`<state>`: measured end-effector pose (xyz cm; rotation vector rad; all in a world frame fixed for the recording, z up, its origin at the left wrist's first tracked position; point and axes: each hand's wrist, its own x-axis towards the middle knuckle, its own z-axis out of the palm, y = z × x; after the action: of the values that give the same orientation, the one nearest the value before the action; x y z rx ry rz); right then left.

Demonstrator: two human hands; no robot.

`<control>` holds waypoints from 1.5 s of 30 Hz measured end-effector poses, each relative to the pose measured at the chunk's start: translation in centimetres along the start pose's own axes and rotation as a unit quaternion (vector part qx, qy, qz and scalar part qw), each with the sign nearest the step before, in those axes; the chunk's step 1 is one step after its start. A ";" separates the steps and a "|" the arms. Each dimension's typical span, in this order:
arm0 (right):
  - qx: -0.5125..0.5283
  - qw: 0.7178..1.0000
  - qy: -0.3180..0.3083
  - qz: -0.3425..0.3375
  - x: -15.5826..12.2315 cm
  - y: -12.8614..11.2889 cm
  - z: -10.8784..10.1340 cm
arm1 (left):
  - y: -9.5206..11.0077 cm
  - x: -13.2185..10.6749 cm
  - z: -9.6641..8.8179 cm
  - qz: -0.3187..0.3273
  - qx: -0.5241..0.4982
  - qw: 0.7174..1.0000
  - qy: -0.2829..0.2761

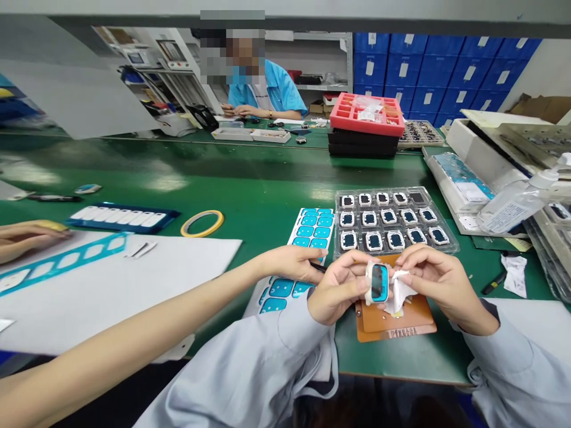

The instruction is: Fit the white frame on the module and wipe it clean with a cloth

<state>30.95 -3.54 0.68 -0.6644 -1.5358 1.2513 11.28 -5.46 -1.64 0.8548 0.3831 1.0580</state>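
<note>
My left hand (341, 288) pinches a small watch-like case (379, 283) with a white body, dark face and blue border. Close beside it, my right hand (430, 282) grips a crumpled white wipe (400, 293), which hangs next to the case. Both hands are raised above an orange plate (397, 327) on the green bench. Behind them lies a clear tray (450, 244) holding rows of similar white-rimmed cases. Left of the tray are sheets of blue rounded stickers (319, 220), partly covered by a neighbour's hand (294, 263) with a dark thin tool.
The neighbour's bare arm (178, 321) crosses in from the left, beside my left sleeve. Yellow tape (203, 224) and a white sheet (178, 279) lie leftward. A pump bottle (513, 205) and a black-handled tool (494, 283) are at right. Another person (272, 89) sits opposite.
</note>
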 end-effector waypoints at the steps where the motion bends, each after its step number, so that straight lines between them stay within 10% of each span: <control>1: 0.005 1.000 -0.002 0.012 0.0 0.0 -0.1 | -0.1 -0.1 -0.1 0.007 0.008 1.000 0.001; 6: -0.026 0.998 -0.001 0.056 -0.1 -0.1 -0.5 | -0.6 -0.5 -0.3 0.024 0.054 0.998 0.017; 18: -0.340 0.910 0.040 -0.235 -1.5 -1.7 1.7 | -1.0 -0.4 0.2 0.110 0.122 0.986 -0.017; 34: -0.300 0.915 0.007 -0.271 -1.4 -2.0 1.7 | -1.0 -0.5 0.5 0.046 0.111 0.992 0.022; 39: -0.236 0.935 0.128 -0.232 -0.8 -3.0 -1.9 | 0.1 -0.5 0.8 -0.022 0.062 0.995 0.070; 42: -0.313 0.895 0.247 -0.200 -0.4 -3.6 -5.0 | 0.5 -0.3 0.8 -0.051 0.021 0.996 0.066; 45: -0.547 0.774 0.289 -0.137 -0.2 -3.5 -8.2 | 0.5 -0.1 0.6 -0.046 -0.003 0.997 0.054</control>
<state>39.13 -1.65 3.51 -1.3342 -1.6192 -0.2317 11.30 -5.65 -0.89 0.7692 0.5056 1.0211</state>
